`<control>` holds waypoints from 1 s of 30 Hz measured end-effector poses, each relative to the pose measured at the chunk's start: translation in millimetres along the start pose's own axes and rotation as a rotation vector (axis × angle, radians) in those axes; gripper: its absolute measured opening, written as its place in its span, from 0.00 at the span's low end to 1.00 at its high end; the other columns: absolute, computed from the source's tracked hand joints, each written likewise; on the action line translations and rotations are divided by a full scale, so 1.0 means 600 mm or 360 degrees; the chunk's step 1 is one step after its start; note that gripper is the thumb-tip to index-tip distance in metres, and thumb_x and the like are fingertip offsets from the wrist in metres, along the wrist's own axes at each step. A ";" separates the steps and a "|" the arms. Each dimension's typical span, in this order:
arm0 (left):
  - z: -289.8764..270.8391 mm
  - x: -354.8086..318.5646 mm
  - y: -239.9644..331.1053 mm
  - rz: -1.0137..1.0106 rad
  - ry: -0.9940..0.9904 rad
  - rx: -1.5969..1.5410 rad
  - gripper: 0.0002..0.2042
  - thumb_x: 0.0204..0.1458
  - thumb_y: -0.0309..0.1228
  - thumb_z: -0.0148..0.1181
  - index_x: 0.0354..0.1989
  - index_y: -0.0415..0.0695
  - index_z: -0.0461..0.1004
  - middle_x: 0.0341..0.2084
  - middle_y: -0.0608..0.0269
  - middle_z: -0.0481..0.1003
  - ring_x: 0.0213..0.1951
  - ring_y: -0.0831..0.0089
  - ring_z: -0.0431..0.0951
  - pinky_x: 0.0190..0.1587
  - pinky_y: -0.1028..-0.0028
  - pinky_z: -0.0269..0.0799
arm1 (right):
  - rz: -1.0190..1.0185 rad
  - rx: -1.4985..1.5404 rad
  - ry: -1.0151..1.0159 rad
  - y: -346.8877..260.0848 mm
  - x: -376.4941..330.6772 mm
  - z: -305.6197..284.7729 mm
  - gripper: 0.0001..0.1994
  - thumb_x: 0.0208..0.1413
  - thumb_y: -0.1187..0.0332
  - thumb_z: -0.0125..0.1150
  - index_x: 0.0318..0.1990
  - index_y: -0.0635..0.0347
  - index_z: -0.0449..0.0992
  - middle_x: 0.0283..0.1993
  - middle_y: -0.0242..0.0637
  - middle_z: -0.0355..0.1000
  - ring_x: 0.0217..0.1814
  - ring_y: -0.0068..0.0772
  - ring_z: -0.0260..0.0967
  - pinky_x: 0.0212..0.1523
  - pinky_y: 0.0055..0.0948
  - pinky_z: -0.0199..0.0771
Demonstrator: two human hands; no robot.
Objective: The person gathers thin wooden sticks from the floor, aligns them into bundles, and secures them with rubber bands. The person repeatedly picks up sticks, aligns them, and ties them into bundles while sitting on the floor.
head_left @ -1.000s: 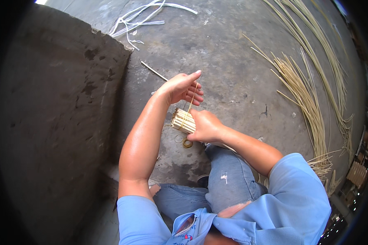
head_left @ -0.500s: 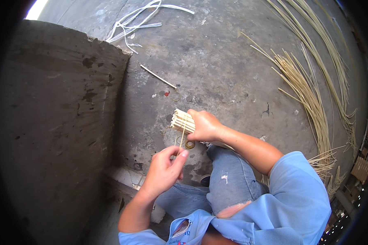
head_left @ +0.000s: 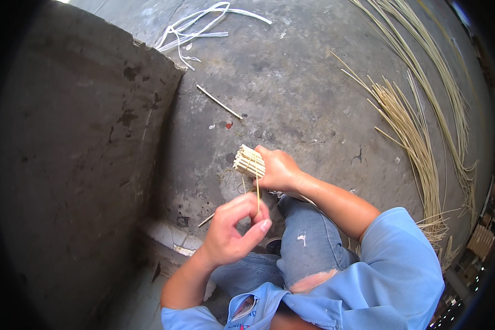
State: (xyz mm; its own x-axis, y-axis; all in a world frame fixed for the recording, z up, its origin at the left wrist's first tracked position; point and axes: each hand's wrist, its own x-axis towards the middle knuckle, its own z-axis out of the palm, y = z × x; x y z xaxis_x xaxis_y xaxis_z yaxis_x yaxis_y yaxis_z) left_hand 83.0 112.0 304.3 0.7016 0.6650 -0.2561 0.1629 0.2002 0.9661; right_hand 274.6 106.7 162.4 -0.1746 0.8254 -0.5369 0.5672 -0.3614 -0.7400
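A grey concrete floor point(head_left: 313, 93) fills the frame, loose cane strips point(head_left: 418, 143) at right. At centre, the right hand point(head_left: 278, 168) closes around a bundle of short sticks point(head_left: 248, 160); the left hand point(head_left: 234, 234), below, pinches a thin binding strand point(head_left: 257, 190). The bundle looks light and stiff, best gripped mid-length. Its far end is hidden behind the palm.

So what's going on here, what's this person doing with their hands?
A person sits on a concrete floor, binding a short bundle of pale sticks. The right hand grips the bundle, while the left hand pinches a thin strand running up to it, pulled taut. Long loose reeds lie to the right, one stray stick ahead, and white strips farther off.
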 end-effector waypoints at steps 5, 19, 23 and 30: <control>-0.006 -0.100 -0.036 -0.0250 0.0431 0.0404 0.06 0.56 0.22 0.62 0.28 0.36 0.74 0.30 0.58 0.77 0.27 0.71 0.74 0.31 0.71 0.70 | -0.0036 0.0120 -0.0065 0.008 0.009 -0.001 0.33 0.39 0.63 0.74 0.57 0.53 0.70 0.44 0.51 0.80 0.50 0.57 0.79 0.50 0.48 0.78; 0.023 -0.140 -0.125 0.0225 0.0628 0.0009 0.11 0.57 0.27 0.59 0.21 0.41 0.72 0.28 0.61 0.78 0.34 0.67 0.80 0.62 0.57 0.68 | -0.0152 0.0369 -0.0039 0.026 0.021 -0.004 0.36 0.38 0.63 0.74 0.60 0.53 0.71 0.46 0.47 0.81 0.50 0.50 0.80 0.54 0.42 0.77; 0.079 -0.129 -0.179 0.0466 0.1103 -0.1205 0.14 0.60 0.33 0.55 0.21 0.45 0.69 0.24 0.64 0.74 0.29 0.72 0.77 0.66 0.54 0.61 | -0.0230 0.0347 0.0022 0.031 0.026 -0.001 0.37 0.37 0.63 0.75 0.61 0.53 0.70 0.47 0.46 0.81 0.51 0.49 0.80 0.54 0.41 0.77; 0.084 -0.089 -0.253 0.0688 0.1307 -0.3197 0.20 0.60 0.18 0.47 0.61 0.30 0.69 0.67 0.46 0.67 0.40 0.73 0.81 0.39 0.75 0.76 | -0.0266 0.0297 0.0249 0.035 0.022 -0.004 0.38 0.36 0.62 0.77 0.61 0.54 0.71 0.46 0.46 0.81 0.49 0.48 0.81 0.52 0.40 0.78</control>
State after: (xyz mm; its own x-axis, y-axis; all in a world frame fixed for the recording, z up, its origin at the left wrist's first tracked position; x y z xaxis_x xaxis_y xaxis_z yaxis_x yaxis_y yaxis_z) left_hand 55.6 9.8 173.0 0.0391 0.8193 -0.5720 -0.9733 -0.0984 -0.2074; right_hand 286.1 110.7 140.6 -0.1188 0.9318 -0.3430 0.3809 -0.2763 -0.8824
